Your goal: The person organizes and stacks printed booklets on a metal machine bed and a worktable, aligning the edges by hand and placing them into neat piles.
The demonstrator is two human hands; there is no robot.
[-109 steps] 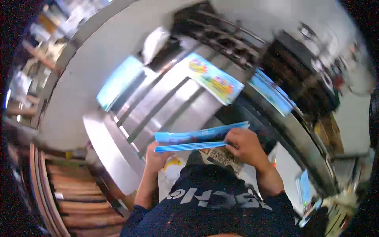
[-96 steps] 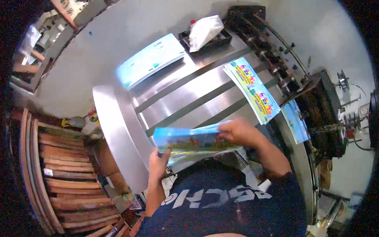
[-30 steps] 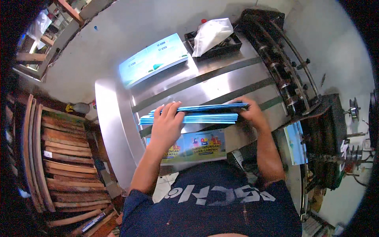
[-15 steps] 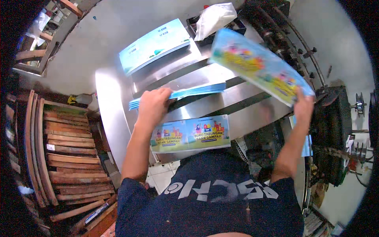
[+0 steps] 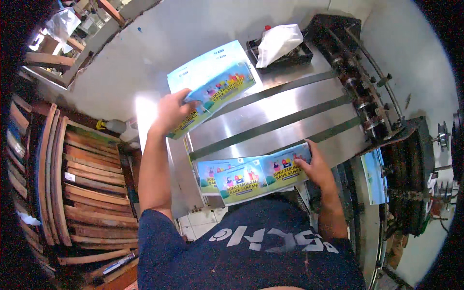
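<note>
My left hand (image 5: 178, 112) is closed on the left end of several printed booklet covers (image 5: 227, 89), blue and yellow-green with cartoon figures. They are held tilted in front of a pale blue pile of printed sheets (image 5: 205, 59) and cover part of it. My right hand (image 5: 316, 166) grips the right end of another printed cover (image 5: 244, 181), thumb on its face, close to my body. That cover overlaps a similar printed cover (image 5: 208, 169) lying at the table's near edge.
A metal table (image 5: 285, 113) with dark belts across it leads to rollers and rods (image 5: 369, 104) on the right. A black tray (image 5: 309, 55) with a white cloth (image 5: 280, 43) stands at the back. Stacked wooden slats (image 5: 99, 193) fill the left. Another printed sheet (image 5: 374, 176) hangs at right.
My right hand has brought its cover down from the far right to the near edge, over the cover there. My left hand has raised its covers and tilted them toward the far pile.
</note>
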